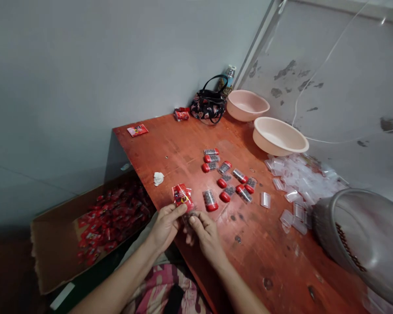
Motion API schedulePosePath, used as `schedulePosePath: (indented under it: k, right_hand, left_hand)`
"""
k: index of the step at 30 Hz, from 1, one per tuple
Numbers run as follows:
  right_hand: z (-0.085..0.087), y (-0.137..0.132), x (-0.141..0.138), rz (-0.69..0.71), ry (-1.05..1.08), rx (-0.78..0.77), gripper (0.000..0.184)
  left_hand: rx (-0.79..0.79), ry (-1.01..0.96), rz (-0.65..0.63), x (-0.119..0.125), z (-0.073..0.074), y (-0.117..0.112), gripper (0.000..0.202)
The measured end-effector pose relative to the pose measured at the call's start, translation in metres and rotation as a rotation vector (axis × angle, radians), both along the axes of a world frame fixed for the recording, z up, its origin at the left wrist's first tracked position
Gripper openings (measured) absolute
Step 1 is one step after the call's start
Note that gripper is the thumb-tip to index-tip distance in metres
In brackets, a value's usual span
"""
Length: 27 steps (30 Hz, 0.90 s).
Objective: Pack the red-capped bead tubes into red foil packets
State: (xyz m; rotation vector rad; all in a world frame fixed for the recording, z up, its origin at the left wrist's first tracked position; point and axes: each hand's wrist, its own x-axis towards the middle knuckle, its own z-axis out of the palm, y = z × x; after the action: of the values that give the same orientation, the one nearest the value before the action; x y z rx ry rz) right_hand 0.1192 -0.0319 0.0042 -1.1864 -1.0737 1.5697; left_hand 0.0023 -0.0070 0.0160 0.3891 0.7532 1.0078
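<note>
My left hand [166, 226] and my right hand [207, 235] meet over the near edge of an orange-red wooden table [255, 248]. Between them I hold a red printed packet [182, 197], joined at its lower end to a small clear plastic piece [189, 218] that my fingers partly hide. Just to the right lies a clear capsule-shaped case with a red cap [210, 200]. Several similar cases and loose red caps [225, 183] are scattered farther up the table. A crumpled white tissue [158, 178] rests left of them.
A cardboard box [52, 257] full of red packets stands left of the table. Two pale pink basins [278, 136] and a heap of clear plastic pieces [301, 183] lie to the right, with a grey tub [356, 226] at the near right. A black handbag [208, 105] stands against the wall.
</note>
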Motion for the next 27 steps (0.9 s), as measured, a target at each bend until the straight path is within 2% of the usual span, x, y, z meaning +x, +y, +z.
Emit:
schedulePosePath:
  k: [3, 5, 8, 10, 12, 15, 17, 24, 27]
  right_hand:
    - [0.003, -0.002, -0.001, 0.04, 0.145, -0.074, 0.029]
    - [0.004, -0.003, -0.002, 0.005, 0.094, -0.046, 0.028]
    - [0.005, -0.002, -0.003, -0.066, -0.096, 0.044, 0.023]
    - [0.004, 0.0, -0.003, -0.078, -0.106, 0.051, 0.022]
    - [0.002, 0.002, -0.002, -0.046, 0.011, 0.011, 0.023]
    - [0.0, 0.001, -0.001, 0.022, 0.208, -0.05, 0.024]
    - [0.0, -0.002, 0.001, 0.028, 0.265, -0.071, 0.026]
    - [-0.003, 0.005, -0.007, -0.078, 0.273, -0.112, 0.022]
    - [-0.006, 0.011, -0.016, -0.013, 0.294, -0.147, 0.027]
  left_hand:
    - [0.03, -0.058, -0.153, -0.007, 0.0, 0.0, 0.027]
    - [0.071, -0.048, -0.188, -0.007, -0.002, -0.001, 0.026]
    - [0.131, 0.066, -0.118, -0.002, -0.008, -0.004, 0.023]
    - [0.14, 0.149, -0.064, 0.001, -0.011, -0.005, 0.023]
    - [0.114, 0.176, -0.026, 0.002, -0.012, -0.007, 0.023]
    - [0.026, 0.105, 0.038, -0.001, -0.01, -0.008, 0.02]
    - [-0.018, 0.056, 0.073, -0.004, -0.008, -0.009, 0.018]
    - [0.005, 0.008, 0.053, -0.008, -0.009, -0.021, 0.016]
    - [0.048, 0.017, -0.027, -0.017, -0.008, -0.027, 0.02]
